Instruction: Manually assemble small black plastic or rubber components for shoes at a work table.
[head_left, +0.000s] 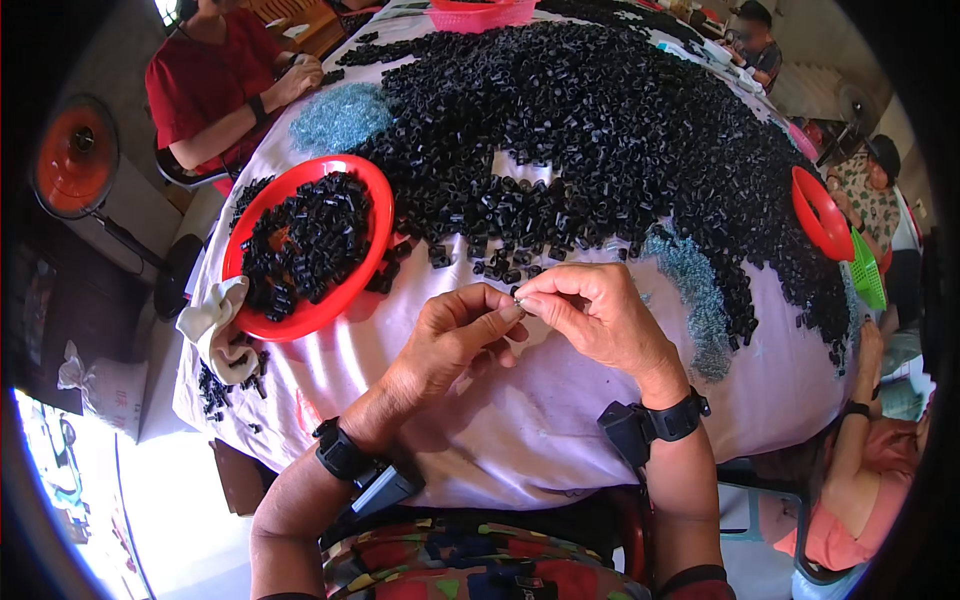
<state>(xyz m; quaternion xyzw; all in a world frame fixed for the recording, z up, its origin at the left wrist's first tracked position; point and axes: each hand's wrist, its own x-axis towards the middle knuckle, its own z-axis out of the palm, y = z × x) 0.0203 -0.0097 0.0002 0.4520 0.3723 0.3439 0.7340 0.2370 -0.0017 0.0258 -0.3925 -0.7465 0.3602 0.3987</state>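
Over the near part of the cloth, my left hand (455, 335) and my right hand (600, 318) meet fingertip to fingertip. Both are closed in a pinch around something tiny. A dark speck and a shiny bit show between the tips, too small to name. Just beyond them spreads a large heap of small black plastic pieces (600, 130). Small clear bluish pieces lie in a pile (692, 300) to the right of my right hand. Left of my left hand stands a red basin (378, 262), partly filled with black pieces.
A pale pink cloth (480, 440) covers the table. A white rag (222, 330) hangs on the basin's rim. Another bluish pile (342, 117) lies farther left. A second red basin (822, 215) and a green basket (866, 272) stand at the right edge. Several people sit around the table.
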